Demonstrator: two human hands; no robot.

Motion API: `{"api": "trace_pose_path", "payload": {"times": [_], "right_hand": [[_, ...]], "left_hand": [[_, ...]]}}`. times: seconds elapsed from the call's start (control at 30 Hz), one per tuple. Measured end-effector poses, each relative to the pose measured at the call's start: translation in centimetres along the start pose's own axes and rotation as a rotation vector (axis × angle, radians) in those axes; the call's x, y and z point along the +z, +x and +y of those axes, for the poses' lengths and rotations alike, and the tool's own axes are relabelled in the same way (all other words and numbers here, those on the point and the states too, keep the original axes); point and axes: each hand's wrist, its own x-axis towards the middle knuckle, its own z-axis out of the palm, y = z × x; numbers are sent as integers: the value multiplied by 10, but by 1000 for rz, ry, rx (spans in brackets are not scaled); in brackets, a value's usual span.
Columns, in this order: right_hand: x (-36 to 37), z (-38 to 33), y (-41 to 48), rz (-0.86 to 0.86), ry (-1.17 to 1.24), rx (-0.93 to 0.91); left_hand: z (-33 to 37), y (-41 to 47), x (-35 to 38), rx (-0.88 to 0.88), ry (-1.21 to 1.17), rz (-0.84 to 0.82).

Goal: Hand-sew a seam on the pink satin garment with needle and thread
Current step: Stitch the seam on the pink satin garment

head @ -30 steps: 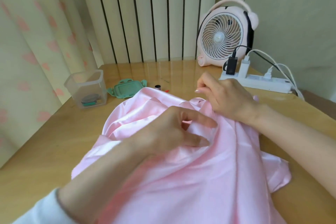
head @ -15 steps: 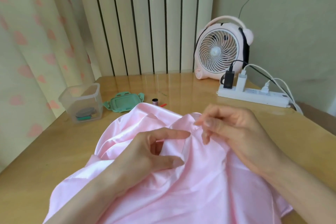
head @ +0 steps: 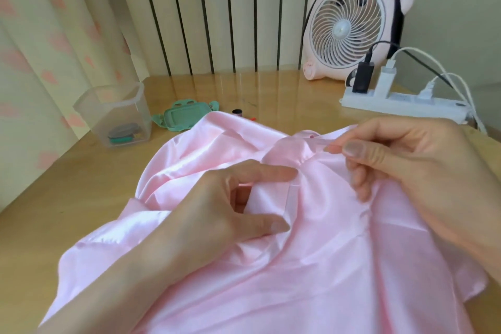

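A pink satin garment (head: 311, 274) lies bunched on the wooden table (head: 67, 214). My left hand (head: 217, 214) grips a fold of the satin between index finger and thumb, next to a folded seam edge (head: 291, 198). My right hand (head: 406, 165) is up at the garment's far edge, thumb and index finger pinched together at a thin pink band; a needle may be between them but it is too fine to make out. No thread is visible. A small dark thread spool (head: 236, 111) stands just behind the garment.
A clear plastic box (head: 113, 114) with sewing bits stands at the left, its green lid (head: 187, 116) beside it. A pink desk fan (head: 349, 27) and a white power strip (head: 401, 106) with plugs and cables occupy the back right. A radiator and curtains lie behind.
My right hand came down from above the garment's top edge and now pinches at that edge, closer to me. My left hand keeps its grip on the fold.
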Motion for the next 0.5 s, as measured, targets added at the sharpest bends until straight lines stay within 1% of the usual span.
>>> {"api": "trace_pose_path", "payload": {"times": [0.17,0.27,0.33,0.4,0.5], "right_hand": [[8,1,-5,-34,53,22],[8,1,-7,-149,121,-23],[8,2,-8,-177,145,-36],[8,2,-9,-175,179,-34],[9,-1,-7,-142,202,-8]], "left_hand": [[9,-5,2,18,10,-97],[10,-6,4,32,14,-136],[9,-6,4,57,12,-141],[6,-5,5,91,21,-130],[2,-3,7,122,94,-92]]}}
